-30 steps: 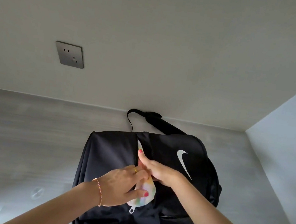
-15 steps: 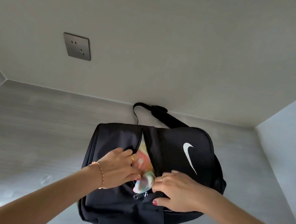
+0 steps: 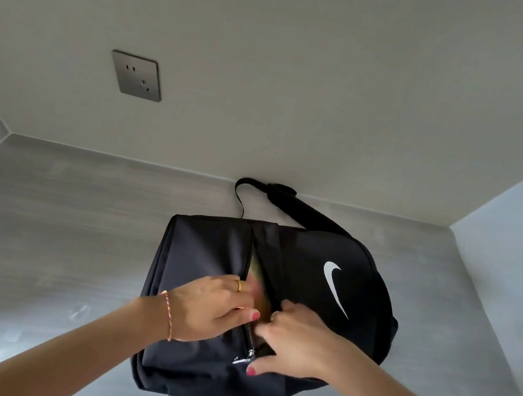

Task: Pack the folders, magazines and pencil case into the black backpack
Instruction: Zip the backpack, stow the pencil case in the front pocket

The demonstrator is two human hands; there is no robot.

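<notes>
The black backpack [image 3: 205,257] with a white swoosh lies on the grey table, its long zip opening facing up. Only a sliver of the pastel pencil case [image 3: 256,272] shows inside the opening; the rest is hidden. My left hand [image 3: 209,307] has its fingers curled into the gap on the case, with the thumb at the zip edge. My right hand [image 3: 295,345] grips the right lip of the opening, thumb low near the metal zip pull [image 3: 244,359]. No folders or magazines are visible.
The grey table [image 3: 51,220] runs into a corner, with a wall close behind the bag and another wall [image 3: 521,232] at the right. A socket plate [image 3: 136,76] sits on the back wall. The bag's strap [image 3: 299,204] lies against that wall.
The pencil case has gone from sticking out of the opening to almost fully inside. My left hand followed it in, and my right hand shifted onto the opening's right edge.
</notes>
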